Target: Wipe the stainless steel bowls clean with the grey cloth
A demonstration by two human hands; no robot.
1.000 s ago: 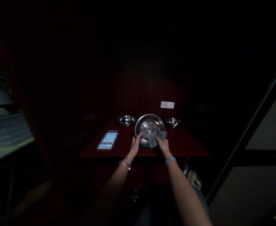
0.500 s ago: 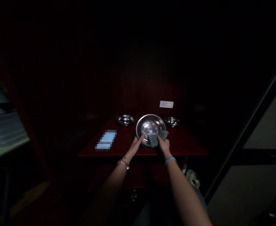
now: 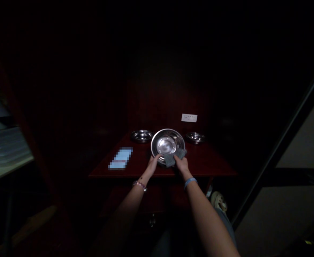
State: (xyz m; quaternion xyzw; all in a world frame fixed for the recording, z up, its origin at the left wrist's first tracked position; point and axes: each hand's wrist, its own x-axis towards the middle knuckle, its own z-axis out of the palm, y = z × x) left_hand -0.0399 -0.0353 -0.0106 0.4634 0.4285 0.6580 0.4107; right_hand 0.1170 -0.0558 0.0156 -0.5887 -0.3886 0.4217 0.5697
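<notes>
A shiny steel bowl [image 3: 166,145] is held tilted over the dark red table, its inside facing me. My left hand [image 3: 152,165] grips the bowl's lower left rim, thumb on the inside and fingers hidden behind. At the lower right rim, my right hand [image 3: 181,163] is closed on a grey cloth [image 3: 170,160], which lies against the bowl's inner edge. Behind to the left rests another steel bowl [image 3: 142,136], and a smaller steel bowl [image 3: 196,137] stands behind to the right.
A blurred-out bright rectangle [image 3: 121,158] lies on the left of the red table [image 3: 213,166]. A white socket plate [image 3: 189,117] is on the back wall. Below the table are a drawer knob [image 3: 152,220] and, at right, a pale clog [image 3: 219,202].
Both hands have shifted slightly left with the bowl. The right hand and cloth have moved left along the bowl's lower rim, closer to the left hand.
</notes>
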